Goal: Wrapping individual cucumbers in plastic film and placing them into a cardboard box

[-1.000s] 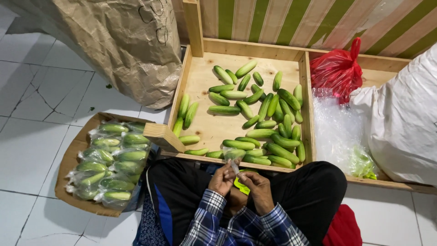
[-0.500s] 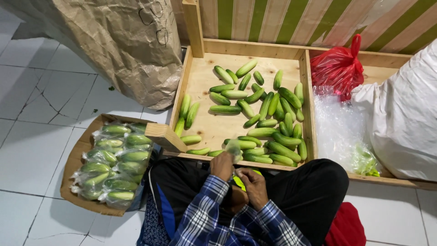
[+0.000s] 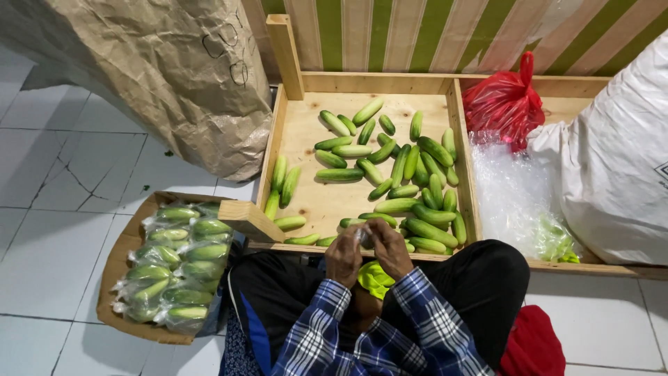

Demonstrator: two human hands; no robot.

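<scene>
Head view: left hand [image 3: 344, 256] and right hand [image 3: 391, 249] pinch a small clear bag's neck [image 3: 364, 237] closed, near the cucumbers [image 3: 396, 167] in the wooden tray [image 3: 306, 139]; tying it likely comes next.

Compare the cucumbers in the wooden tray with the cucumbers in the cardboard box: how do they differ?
The cucumbers in the wooden tray lie loose and bare on the wood, scattered in many directions. The cucumbers in the cardboard box are packed in clear plastic bags, lined up in rows. The tray ones lie in front of the hands, the boxed ones to the left. Both are green.
</scene>
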